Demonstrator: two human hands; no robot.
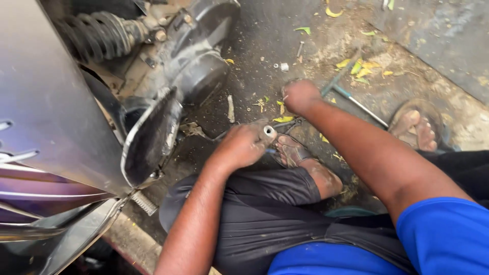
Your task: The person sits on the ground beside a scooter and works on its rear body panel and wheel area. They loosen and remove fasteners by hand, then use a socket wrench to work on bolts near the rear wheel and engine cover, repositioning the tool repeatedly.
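Scooter body [46, 102]: purple-grey panel filling the left of the view, its lower edge cut away so the works behind show.

Engine casing [198, 56]: black, dusty, set low beside the coiled rear spring [99, 33]; exposed, which puts it within arm's reach of someone squatting.

Ground [448, 35]: oily, dirty concrete strewn with yellow-green leaf scraps; it serves as the working surface here.

Person, squatting: blue shirt, dark trousers, knees drawn up so both arms pass between them and down to the ground. Right foot in a sandal [420, 125] planted well out to the side; left foot [291, 150] tucked in just under the hands.

Left hand [244, 145]: fingers wrapped fully round a short metal socket tool [268, 131], its hollow round end facing up. Held upright near the left foot, close to the black mudguard flap [153, 137].

Right hand [300, 95]: curled into a loose fist on the ground beyond the left hand; I cannot tell whether it holds anything. It lies just beside the end of a long thin metal rod [356, 102] lying aslant.

Small loose nut [284, 66]: on the ground past the right hand, apart from both hands.
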